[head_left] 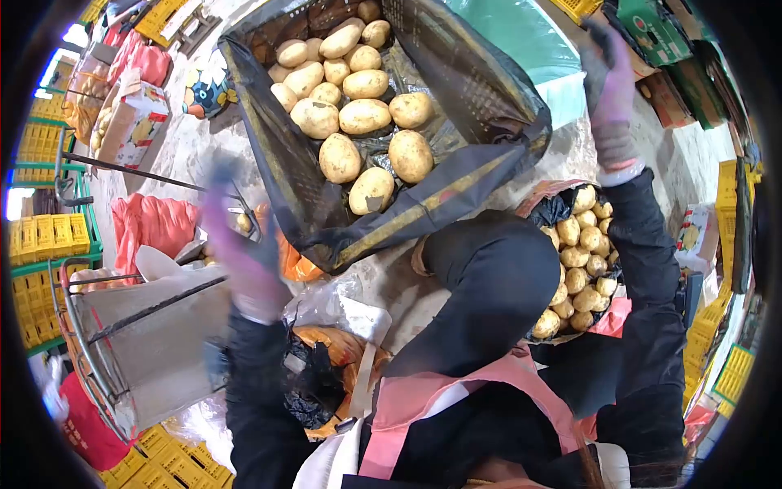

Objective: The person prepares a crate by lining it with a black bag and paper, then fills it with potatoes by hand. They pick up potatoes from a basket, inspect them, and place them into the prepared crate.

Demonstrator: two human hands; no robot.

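Note:
My left hand (243,248), in a purple glove, is raised and motion-blurred over the left side, just beside the black-lined crate (285,175). Its fingers point up and hold nothing. The crate holds several large yellow potatoes (364,116). My right hand (612,96), in a purple and grey glove, is lifted high at the right with its fingers stretched upward and empty. Below that arm stands a second basket of smaller potatoes (577,262), also lined with black plastic. My dark sleeves and pink apron (456,399) fill the lower middle.
A metal hopper on a wire frame (147,330) stands at the lower left. Red mesh sacks (151,224), orange bags (330,346) and clear plastic lie on the floor. Yellow crates (45,240) line the left, and cardboard boxes (134,114) and green boxes (660,37) sit around.

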